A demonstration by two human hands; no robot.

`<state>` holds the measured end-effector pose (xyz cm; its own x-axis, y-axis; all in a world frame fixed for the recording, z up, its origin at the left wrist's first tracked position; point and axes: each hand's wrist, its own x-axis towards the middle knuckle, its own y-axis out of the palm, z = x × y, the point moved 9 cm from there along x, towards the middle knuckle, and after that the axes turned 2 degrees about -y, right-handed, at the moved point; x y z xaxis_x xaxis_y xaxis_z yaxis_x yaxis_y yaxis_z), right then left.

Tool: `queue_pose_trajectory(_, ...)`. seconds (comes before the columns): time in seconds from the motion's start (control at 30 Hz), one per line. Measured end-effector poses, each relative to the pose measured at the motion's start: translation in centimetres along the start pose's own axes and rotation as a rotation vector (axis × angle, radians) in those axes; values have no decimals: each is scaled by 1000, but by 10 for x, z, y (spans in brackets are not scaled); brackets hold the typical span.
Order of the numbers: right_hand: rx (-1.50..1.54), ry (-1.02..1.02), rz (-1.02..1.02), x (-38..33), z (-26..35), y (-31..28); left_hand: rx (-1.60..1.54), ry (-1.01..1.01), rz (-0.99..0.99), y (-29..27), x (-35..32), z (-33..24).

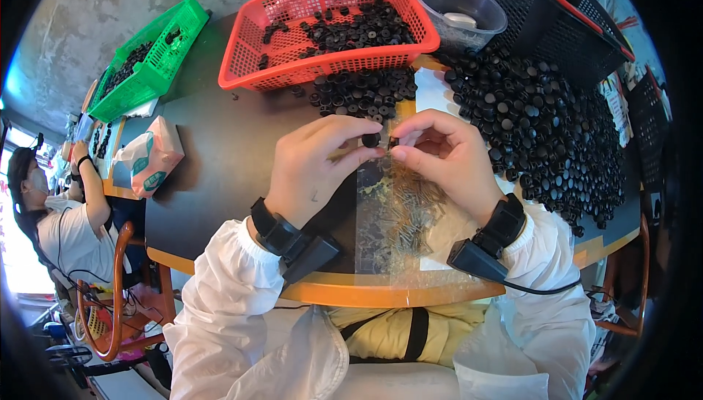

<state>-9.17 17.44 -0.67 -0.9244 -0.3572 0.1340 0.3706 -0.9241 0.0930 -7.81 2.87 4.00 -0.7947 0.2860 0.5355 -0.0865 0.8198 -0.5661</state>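
Between the thumb and fingers of my left hand [311,162] is a round black knob [371,140], held above the table. My right hand [447,152] pinches a small dark piece [394,142] right beside it; its exact kind is too small to tell. The two pieces nearly meet, and I cannot tell whether they touch. Below my hands, many thin metal screws [414,209] lie in a loose heap on a clear sheet. A big pile of black knobs [527,121] spreads to the right of my right hand. Smaller black parts [366,92] lie just beyond my fingers.
A red basket [329,70] of black parts stands at the back, with a clear tub [498,20] and a black crate [564,26] to its right. On the left are a green basket [165,59] and a tissue pack [157,157]. Another person [73,209] sits far left.
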Motion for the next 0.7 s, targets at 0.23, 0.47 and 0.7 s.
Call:
queue_pose_trajectory(0.23, -146, -45, -29, 0, 5, 2, 15, 56, -15, -2, 0, -6)
queue_pose_trajectory(0.47, -143, -45, -36, 0, 6, 3, 36, 68, 0, 0, -1, -6)
queue_pose_trajectory(0.7, -160, -63, -52, 0, 6, 3, 56, 105, -29, 2, -1, -10)
